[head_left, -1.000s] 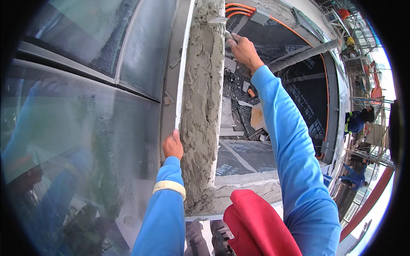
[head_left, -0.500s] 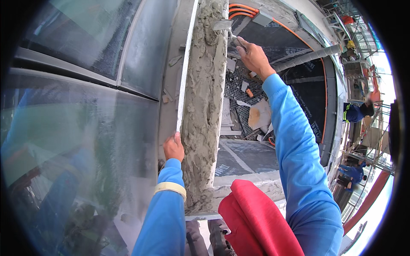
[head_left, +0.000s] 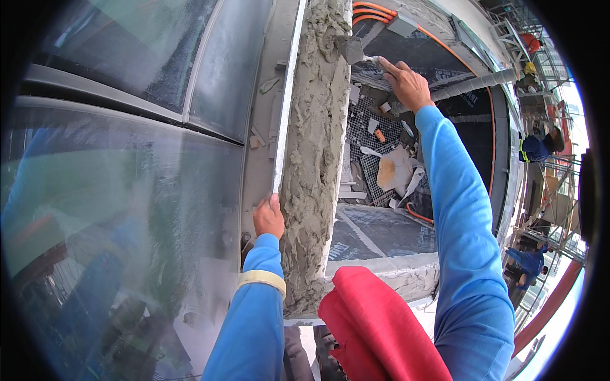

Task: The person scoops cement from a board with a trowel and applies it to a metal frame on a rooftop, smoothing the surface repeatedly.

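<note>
A band of wet, rough grey mortar [head_left: 311, 146] covers the top of a narrow wall running away from me. Along its left edge lies a long, thin pale straightedge [head_left: 289, 95]. My left hand [head_left: 269, 217] is closed around the near end of that strip. At the far right edge of the mortar, a trowel [head_left: 350, 49] has its grey, mortar-smeared blade over the wall top. Its handle is in my right hand [head_left: 406, 86], fingers wrapped and the index finger stretched along it. Whether the blade touches the mortar is hard to tell.
Glass panels [head_left: 127, 209] stand close on the left. Right of the wall is a recess with black sheeting [head_left: 375, 232], mesh and scraps [head_left: 395, 170]. Orange conduits [head_left: 372, 11] and a wrapped pipe [head_left: 476, 82] cross it. A red cloth [head_left: 381, 324] hangs before me. Other people [head_left: 537, 147] stand by scaffolding.
The trowel blade has turned, its face now darker, and has come slightly nearer and rightward with my right hand. My left hand stays on the straightedge. The whole view has shifted a little.
</note>
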Demonstrator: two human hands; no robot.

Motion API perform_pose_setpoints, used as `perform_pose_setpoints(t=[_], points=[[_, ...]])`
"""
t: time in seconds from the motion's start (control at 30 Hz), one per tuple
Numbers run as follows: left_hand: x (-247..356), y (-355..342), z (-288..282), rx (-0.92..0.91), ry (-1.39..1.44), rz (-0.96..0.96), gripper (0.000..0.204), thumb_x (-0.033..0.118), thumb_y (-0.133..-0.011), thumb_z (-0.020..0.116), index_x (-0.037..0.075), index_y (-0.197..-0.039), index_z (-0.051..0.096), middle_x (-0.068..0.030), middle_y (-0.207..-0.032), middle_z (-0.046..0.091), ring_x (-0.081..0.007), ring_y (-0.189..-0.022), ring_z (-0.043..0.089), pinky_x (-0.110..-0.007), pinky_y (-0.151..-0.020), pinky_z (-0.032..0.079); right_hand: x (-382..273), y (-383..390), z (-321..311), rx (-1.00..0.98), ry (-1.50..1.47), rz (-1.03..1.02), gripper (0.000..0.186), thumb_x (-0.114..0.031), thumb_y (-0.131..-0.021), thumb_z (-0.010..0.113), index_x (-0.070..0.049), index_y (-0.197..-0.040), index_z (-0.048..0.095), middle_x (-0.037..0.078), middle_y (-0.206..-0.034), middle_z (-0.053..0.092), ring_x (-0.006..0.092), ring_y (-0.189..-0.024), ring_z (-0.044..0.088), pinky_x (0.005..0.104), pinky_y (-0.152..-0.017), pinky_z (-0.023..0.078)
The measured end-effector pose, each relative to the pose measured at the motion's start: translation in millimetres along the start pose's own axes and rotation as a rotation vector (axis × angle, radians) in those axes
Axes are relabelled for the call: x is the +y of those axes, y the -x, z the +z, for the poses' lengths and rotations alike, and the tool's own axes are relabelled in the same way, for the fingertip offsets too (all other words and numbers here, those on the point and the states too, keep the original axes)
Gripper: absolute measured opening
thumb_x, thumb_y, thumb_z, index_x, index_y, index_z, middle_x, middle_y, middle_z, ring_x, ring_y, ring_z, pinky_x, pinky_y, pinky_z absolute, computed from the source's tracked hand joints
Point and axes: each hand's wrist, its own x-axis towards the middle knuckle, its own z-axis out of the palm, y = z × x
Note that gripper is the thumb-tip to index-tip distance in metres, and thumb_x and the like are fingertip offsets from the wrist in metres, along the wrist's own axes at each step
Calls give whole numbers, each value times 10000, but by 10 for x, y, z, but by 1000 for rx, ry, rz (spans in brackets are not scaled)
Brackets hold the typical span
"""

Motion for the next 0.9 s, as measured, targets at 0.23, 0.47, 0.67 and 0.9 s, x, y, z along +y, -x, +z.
perform_pose_setpoints(t=[0.23, 0.47, 0.67, 0.9], points=[[9, 12, 4, -45, -60, -35, 440, 332, -1052, 453, -29, -1026, 702, -260, -998, 683, -479, -922, 626, -533, -829, 493, -773, -325, 87, -225, -772, 452, 526, -329, -1026, 515, -158, -1519, 451, 178, -1018, 696, 318, -961, 692, 408, -807, 537], [-34, 5, 8, -46, -74, -51, 436, 332, -1051, 457, -20, -975, 702, -240, -979, 687, -461, -907, 631, -533, -813, 495, -1014, 265, -139, 34, -775, 391, 534, -314, -994, 529, -1, -1426, 521, 311, -1238, 642, 440, -1174, 626, 437, -993, 486], [-45, 5, 30, -4, -17, -20, 436, 330, -1054, 452, -25, -982, 696, -243, -985, 684, -467, -907, 626, -535, -809, 494, -1030, 192, -266, 35, -632, 203, 485, -332, -986, 547, -105, -1415, 563, 310, -1173, 657, 486, -1111, 619, 474, -969, 495], [-13, 6, 0, -23, -28, -23, 426, 321, -1054, 452, -22, -993, 696, -248, -981, 681, -471, -902, 622, -540, -806, 490, -663, 598, -242, -90, -333, -201, 469, -314, -1004, 560, -240, -1466, 527, 138, -962, 668, 385, -834, 668, 480, -784, 539]])
